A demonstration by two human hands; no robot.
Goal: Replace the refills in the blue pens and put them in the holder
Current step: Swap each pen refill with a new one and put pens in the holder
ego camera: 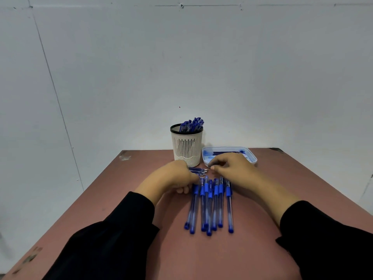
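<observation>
A: What's biggest here?

B: The worktop (121, 199), a reddish-brown board with scuffed corners, set against a pale wall (181, 57).

A: And on it?

B: The holder (187, 147), a cream slotted cup with a black rim, stands at the far edge. Blue pens (192, 124) stick up out of it, caps uppermost. Just right of the holder lies a shallow white tray (253, 157) with blue bits inside, too blurred to name.

A: The other pens?

B: A row (211, 203) lies flat, nearer than the holder, side by side. Clear barrels, blue grips, blue end caps pointing toward the person. A few thin refills (198, 170) lie just in front of the holder's base.

A: The hands?

B: Both in black sleeves. The left hand (171, 178) is curled, knuckles up, at the left end of the row, over the refills; whether it holds anything I cannot tell. The right hand (230, 166) rests at the tray's near edge, fingers bent and close together; its grasp is hidden too.
</observation>
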